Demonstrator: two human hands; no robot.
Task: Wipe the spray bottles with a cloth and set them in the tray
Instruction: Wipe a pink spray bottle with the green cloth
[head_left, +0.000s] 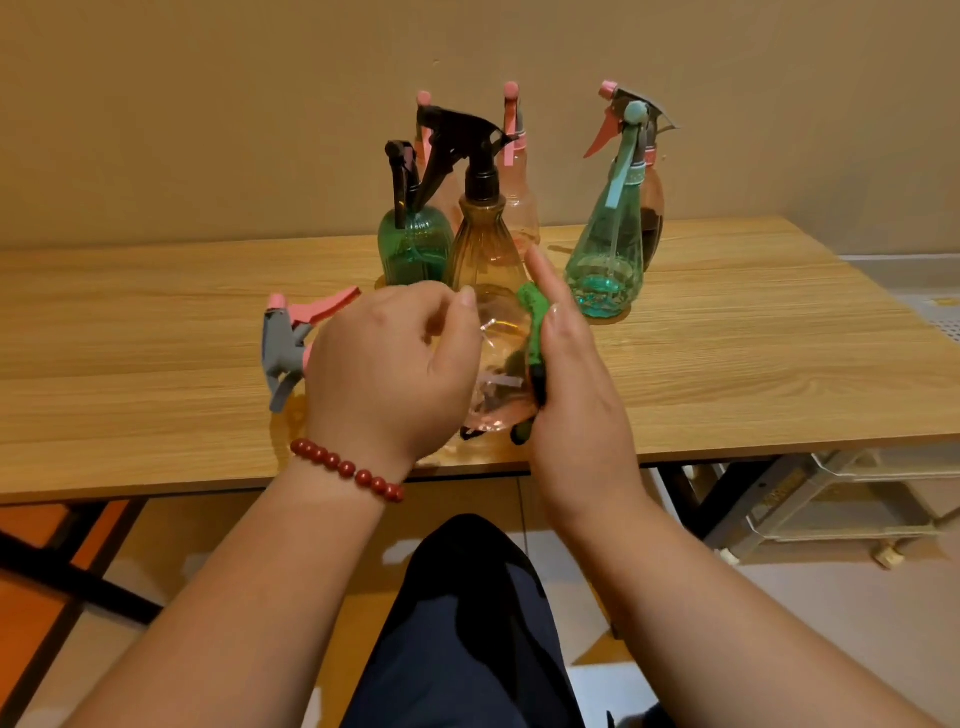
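Wood-grain table (727, 374) against a plain beige wall. Clear pinkish spray bottle (501, 374) lies on its side near the front edge, centre, body see-through with faint pink tint and glare; its grey-and-pink trigger head (291, 343) sticks out to the left, past the left hand.

Left hand (384, 374) wraps the bottle from the left, fingers curled over the top of the body; red bead bracelet (345, 467) on the wrist. Right hand (576, 384) presses a green cloth (532, 332) against the bottle's right side, cloth pinched between palm and plastic, index finger extended toward the back.

Toward the back edge, upright:
- amber bottle (485, 249) with black trigger, just behind the held one
- green ribbed bottle (413, 244) with black trigger, to its left
- two pale pink bottles behind those, one marked (522, 213), pink triggers
- teal conical bottle (608, 260), teal trigger, right of centre
- brownish bottle (653, 208) with pink trigger, just behind the teal one

Pale wire rack (831, 499) sits on the floor beneath the table's right end; can't tell if it's the tray.
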